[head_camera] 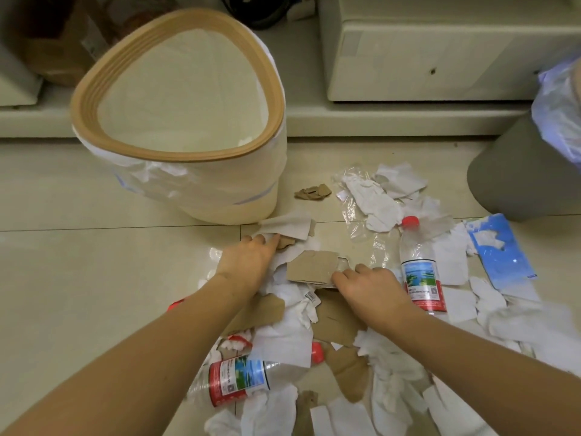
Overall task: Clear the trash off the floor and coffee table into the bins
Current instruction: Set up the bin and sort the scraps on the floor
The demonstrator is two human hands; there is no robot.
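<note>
L hand (248,258) is laid on paper scraps (284,228) w/ fingers curled over them. R hand (369,283) is closed on edge of cardboard piece (309,269). Both are set in litter pile on floor (94,262): tissues, cardboard, two plastic bottles (421,269) (235,379). Cream bin (185,114) w/ tan rim is stood just beyond L hand; grey bin (518,171) at far R.
</note>
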